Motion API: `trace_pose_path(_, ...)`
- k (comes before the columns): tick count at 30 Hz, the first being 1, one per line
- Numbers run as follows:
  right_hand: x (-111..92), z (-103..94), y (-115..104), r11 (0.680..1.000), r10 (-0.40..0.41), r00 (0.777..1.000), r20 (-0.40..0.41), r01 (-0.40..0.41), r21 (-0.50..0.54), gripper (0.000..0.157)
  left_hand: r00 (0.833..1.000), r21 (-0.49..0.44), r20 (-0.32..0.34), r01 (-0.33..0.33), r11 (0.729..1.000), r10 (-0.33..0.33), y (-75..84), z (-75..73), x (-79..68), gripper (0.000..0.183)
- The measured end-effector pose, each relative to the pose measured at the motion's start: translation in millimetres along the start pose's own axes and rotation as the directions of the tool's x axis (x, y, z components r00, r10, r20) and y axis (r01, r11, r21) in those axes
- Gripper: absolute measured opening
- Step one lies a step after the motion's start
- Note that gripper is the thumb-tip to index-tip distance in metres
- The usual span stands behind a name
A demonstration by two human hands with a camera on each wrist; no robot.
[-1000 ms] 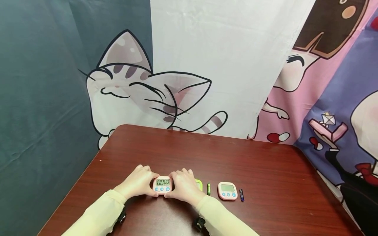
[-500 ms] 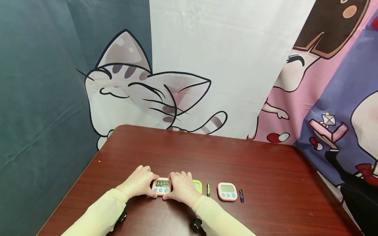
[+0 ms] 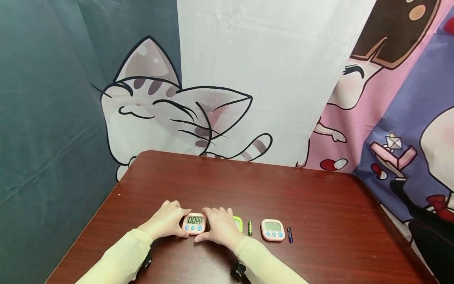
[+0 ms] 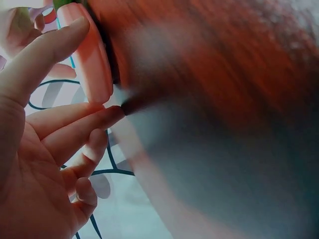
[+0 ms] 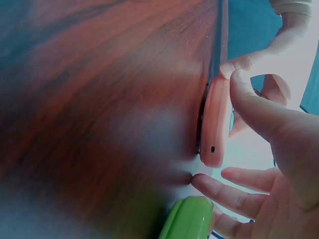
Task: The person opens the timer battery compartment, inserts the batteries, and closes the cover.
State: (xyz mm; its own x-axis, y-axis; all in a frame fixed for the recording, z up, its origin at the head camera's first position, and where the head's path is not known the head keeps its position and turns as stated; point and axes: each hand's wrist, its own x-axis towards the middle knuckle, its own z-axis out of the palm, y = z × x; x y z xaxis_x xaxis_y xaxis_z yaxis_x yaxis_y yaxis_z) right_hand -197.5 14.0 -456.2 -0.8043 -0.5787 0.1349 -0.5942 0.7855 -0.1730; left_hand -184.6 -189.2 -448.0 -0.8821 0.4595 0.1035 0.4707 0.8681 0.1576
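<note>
A pink kitchen timer (image 3: 194, 224), its display reading 00:00, lies on the brown table between both hands. My left hand (image 3: 166, 221) holds it by its left side, thumb at the near edge and forefinger at the far edge. Around its right side is my right hand (image 3: 220, 227), with thumb and fingers spread; in the right wrist view those fingers (image 5: 234, 194) stand a little apart from the timer. Partly hidden behind the right hand is a green timer (image 3: 238, 223), also seen at the lower edge of the right wrist view.
To the right lie a green battery (image 3: 250, 228), a second pink timer (image 3: 272, 230) with a blank display, and a dark blue battery (image 3: 290, 235). The table (image 3: 227, 181) ends at a cartoon-printed cloth (image 3: 227, 59) behind it.
My right thumb and fingers have loosened slightly from the pink timer, leaving a small gap at its right side. The left hand keeps its hold; the timer stays almost where it was.
</note>
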Motion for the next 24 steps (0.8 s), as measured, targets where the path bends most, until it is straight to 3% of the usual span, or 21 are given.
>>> trace_pose_path(12, -21.0, -12.0, 19.6, 0.999, -0.034, 0.988, -0.147, 0.035, 0.001, 0.072, 0.999, -0.074, 0.014, 0.051, 0.996, -0.05, 4.3, 0.3, 0.0, 0.087)
trace_pose_path(24, -37.0, -14.0, 39.1, 1.0, -0.017, 0.984, -0.176, 0.015, -0.012, 0.07, 0.998, -0.123, -0.061, 0.027, 0.992, -0.035, 18.0, 1.5, 5.5, 0.084)
